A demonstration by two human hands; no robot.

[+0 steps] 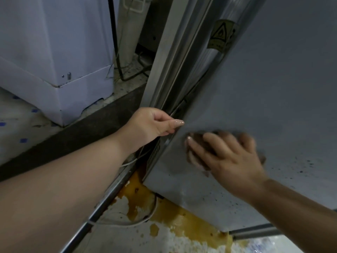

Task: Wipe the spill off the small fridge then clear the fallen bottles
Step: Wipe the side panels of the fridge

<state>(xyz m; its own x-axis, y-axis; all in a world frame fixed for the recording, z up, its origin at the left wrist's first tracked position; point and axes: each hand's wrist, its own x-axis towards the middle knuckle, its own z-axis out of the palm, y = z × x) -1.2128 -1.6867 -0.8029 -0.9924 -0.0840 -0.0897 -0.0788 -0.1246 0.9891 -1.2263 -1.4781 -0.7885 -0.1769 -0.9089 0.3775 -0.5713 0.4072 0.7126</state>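
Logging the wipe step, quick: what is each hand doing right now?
Left hand: closed, gripping the fridge's back edge.
Right hand: fingers spread, pressing a brown cloth against the fridge side.

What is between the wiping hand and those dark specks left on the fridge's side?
Nothing visible. The right hand presses a dark cloth flat on the fridge side, and the dark specks lie just beyond it across bare panel.

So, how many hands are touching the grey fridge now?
2. The left hand grips the fridge at its back corner edge; the right hand presses a dark cloth flat on its side panel.
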